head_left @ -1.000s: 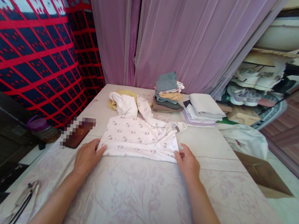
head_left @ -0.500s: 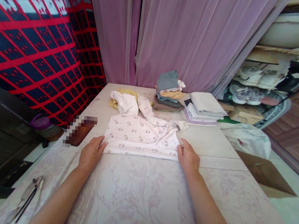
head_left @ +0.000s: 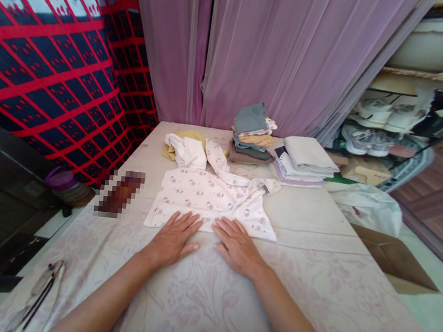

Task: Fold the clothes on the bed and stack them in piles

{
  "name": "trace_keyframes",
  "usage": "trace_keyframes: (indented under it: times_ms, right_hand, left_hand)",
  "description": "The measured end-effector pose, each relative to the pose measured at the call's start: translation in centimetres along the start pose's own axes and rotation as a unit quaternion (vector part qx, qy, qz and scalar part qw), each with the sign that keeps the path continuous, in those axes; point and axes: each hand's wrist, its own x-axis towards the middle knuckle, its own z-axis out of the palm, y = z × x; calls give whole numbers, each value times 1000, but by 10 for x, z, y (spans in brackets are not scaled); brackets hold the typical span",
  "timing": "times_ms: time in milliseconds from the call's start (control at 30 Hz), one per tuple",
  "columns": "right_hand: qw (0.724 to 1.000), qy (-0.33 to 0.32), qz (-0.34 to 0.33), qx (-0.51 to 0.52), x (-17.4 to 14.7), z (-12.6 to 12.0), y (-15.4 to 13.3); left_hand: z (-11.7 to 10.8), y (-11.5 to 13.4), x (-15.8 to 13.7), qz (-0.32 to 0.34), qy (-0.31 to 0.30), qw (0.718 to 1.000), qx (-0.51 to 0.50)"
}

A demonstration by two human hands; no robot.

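Note:
A small white long-sleeved shirt with a printed pattern lies spread on the cloth-covered table, its hem toward me. One sleeve stretches away toward the back. My left hand rests flat on the hem, left of its middle, fingers stretched out. Flat on the same hem, a little right of the middle, lies my right hand, its fingers also extended. Neither hand grips the fabric. Just behind the shirt are a crumpled white garment and a yellow cloth.
Folded coloured clothes and a folded white stack stand at the back. On the left lie a blurred-out reddish-brown object and eyeglasses. A cardboard box sits beyond the right edge; purple curtains hang behind.
Both hands have let go of the shirt's side edges and moved inward, now flat on the hem. The shirt's lower corners have spread wider.

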Motion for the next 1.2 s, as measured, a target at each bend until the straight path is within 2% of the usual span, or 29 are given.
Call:
trace_keyframes:
  times_ms: [100,200,467,533,600,667,733,833,1000,1100,1200]
  right_hand:
    - [998,-56,21,-6,1,2,-2]
    - [997,-75,34,-11,2,-1,1]
    - [999,-32,35,-8,6,-7,5]
    - [997,-4,69,-14,11,-15,12]
    - [989,12,139,-42,20,-28,24]
    - [972,-4,217,-86,31,-41,38]
    - [954,-40,268,-127,44,-54,52]
    - [939,-80,284,-175,64,-70,75]
    - [927,-114,292,-205,84,-88,104]
    - [920,-103,314,-209,72,-97,103]
    - [911,-46,361,-194,34,-104,91]
  left_hand:
    - [7,-2,0,-13,-2,1000,8]
    - [8,-4,0,-25,-7,1000,6]
    - [-1,-3,2,-45,-24,998,-35]
    - [-5,-12,2,-67,1,997,-43]
    - [-8,-25,2,-107,45,993,-38]
    - [-10,-40,3,-142,83,986,-24]
    - [-9,-51,4,-160,98,982,-13]
    - [-3,-57,4,-160,112,981,-4]
    - [13,-51,1,-152,171,973,21]
    - [16,-49,-1,-145,188,971,28]
    - [17,-49,-2,-145,196,969,26]
